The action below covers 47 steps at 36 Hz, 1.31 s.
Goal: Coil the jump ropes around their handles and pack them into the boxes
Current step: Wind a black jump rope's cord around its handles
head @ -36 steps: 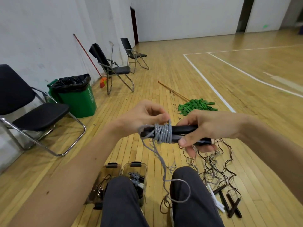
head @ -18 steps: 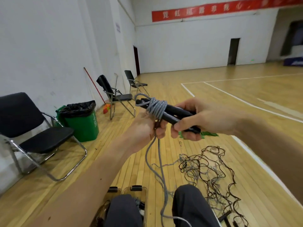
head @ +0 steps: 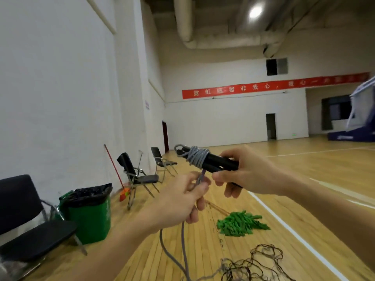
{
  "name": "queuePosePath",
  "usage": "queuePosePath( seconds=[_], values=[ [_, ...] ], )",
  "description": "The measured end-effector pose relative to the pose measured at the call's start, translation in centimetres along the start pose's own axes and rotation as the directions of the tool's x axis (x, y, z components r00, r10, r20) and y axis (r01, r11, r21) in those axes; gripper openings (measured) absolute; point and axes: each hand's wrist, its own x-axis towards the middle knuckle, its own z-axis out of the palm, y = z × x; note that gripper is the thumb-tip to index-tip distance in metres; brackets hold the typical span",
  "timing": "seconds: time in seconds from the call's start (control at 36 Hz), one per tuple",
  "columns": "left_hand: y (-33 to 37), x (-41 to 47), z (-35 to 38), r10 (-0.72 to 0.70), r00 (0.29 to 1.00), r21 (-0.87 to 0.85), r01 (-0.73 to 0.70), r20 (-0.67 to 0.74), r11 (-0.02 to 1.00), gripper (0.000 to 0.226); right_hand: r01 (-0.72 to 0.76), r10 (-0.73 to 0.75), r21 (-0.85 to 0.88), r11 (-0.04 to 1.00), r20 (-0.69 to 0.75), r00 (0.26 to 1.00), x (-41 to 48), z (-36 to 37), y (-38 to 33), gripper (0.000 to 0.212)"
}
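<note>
Head view: our right hand (head: 249, 175) grips the paired black plastic handles (head: 220, 162) in mid-air, with the grey cord (head: 197, 157) coiled round their left end. Just below, our left hand (head: 182, 199) pinches the cord's trailing length above the wooden floor (head: 304, 179).
</note>
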Motion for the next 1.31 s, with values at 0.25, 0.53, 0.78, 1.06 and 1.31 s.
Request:
queuePosePath(
  seconds=[0.25,0.53,0.78,1.06,1.31],
  values=[
    [4.4,0.9,-2.7,-0.015,0.999,0.063,0.013,0.033,0.998,0.017,-0.021,-0.064,-0.356,0.934,-0.224,0.972,1.3,-4.2,-2.3,0.007],
    [9.2,0.8,-5.9,0.328,0.944,0.856,-0.196,0.033,0.479,0.032,-0.062,0.023,-0.539,0.84,-0.078,0.997,3.2,-4.7,-5.5,0.008],
    [12.3,1.3,-10.3,0.478,0.86,0.842,-0.385,0.179,0.378,0.024,-0.045,0.183,-0.595,0.803,0.174,0.968,3.5,-5.1,-9.9,0.006],
    [14.1,1.3,-13.0,0.433,0.897,0.625,-0.387,0.086,0.678,0.018,0.012,0.176,-0.458,0.889,0.367,0.913,2.5,-5.2,-13.0,0.011],
    [12.2,1.4,-13.7,0.323,0.945,0.292,-0.323,0.049,0.9,0.013,0.117,0.018,-0.246,0.962,0.485,0.874,1.8,-5.3,-13.2,0.002]
  ],
)
